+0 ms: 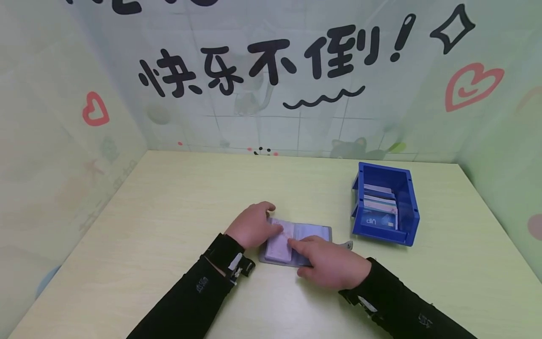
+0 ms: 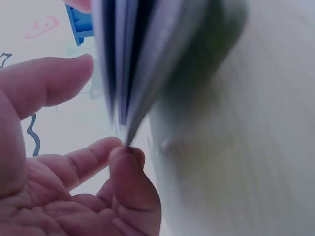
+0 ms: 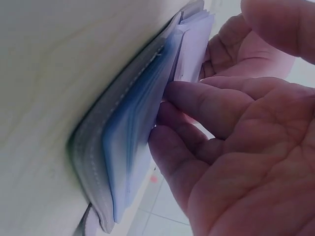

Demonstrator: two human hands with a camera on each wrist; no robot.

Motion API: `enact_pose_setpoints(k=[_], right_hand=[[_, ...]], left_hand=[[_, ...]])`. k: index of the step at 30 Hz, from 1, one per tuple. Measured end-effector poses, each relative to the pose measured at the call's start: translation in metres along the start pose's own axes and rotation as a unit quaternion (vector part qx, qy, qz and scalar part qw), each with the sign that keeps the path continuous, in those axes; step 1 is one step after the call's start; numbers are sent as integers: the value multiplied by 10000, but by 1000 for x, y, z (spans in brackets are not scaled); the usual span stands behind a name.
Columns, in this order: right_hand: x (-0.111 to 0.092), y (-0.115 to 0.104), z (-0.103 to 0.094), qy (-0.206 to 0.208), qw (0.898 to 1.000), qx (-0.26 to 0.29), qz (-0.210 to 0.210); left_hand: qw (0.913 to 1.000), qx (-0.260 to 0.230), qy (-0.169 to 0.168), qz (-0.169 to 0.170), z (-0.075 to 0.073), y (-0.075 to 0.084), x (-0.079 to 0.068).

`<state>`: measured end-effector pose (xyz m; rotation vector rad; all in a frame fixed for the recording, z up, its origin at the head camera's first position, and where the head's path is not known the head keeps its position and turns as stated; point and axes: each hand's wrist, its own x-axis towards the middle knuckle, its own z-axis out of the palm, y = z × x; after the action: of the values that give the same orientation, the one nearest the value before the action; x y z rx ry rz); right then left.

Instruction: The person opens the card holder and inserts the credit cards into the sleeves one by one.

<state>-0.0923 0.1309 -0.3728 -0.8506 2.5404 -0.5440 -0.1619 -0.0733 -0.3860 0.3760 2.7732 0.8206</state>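
A grey card holder (image 1: 319,231) lies opened out on the table, its clear sleeves spread and a pinkish card (image 1: 279,250) showing in the left half. My left hand (image 1: 252,226) holds the holder's left side; in the left wrist view its fingertips (image 2: 129,162) meet the cover's edge, with the thumb raised apart. From the right, my right hand (image 1: 332,263) reaches over the holder and touches the sleeves with its fingertips (image 3: 172,93). Its thumb stands away from them. A strap with a snap (image 1: 348,245) sticks out at the holder's right side.
A blue plastic bin (image 1: 410,207) with several cards (image 1: 379,219) standing in it is at the right, beyond my right hand. The pale wooden table (image 1: 190,188) ends at a printed cloth backdrop (image 1: 254,127), with cloth sides left and right.
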Motion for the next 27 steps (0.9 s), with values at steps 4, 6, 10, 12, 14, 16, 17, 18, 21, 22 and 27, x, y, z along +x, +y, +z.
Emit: enact_pose_setpoints(k=[4,6,10,12,14,16,17,18,21,22,27], right_hand=[[0,-1,-1,19,10000,2,-41],[0,-1,0,13,10000,28,-39],[-1,0,-1,-13,9999,135,-22],[-1,1,-2,24,9998,187,17],[-1,3,-3,121,9998,133,130],[-1,6,-5,313,9990,-45,315],[0,7,-6,428,9981,-186,403],[0,9,-7,528,9969,-321,495],[1,13,-9,721,9931,-658,653],[2,15,-9,732,9925,-733,649],[2,16,-11,583,9936,-795,554]], left_hand=[[9990,-417,-128,-65,-2,-3,1],[9984,-492,-269,-44,-2,-4,1],[9979,-434,-472,32,-3,-2,-1],[9984,-384,-411,57,-3,-1,-2],[9989,-367,-300,27,-4,0,-3],[9991,-377,-179,-7,-6,0,-3],[9993,-363,-119,-35,-7,0,-3],[9992,-374,-79,-80,-8,0,-3],[9992,-375,21,-167,-11,0,-3],[9992,-356,53,-185,-11,0,-3],[9992,-309,144,-201,-13,3,-5]])
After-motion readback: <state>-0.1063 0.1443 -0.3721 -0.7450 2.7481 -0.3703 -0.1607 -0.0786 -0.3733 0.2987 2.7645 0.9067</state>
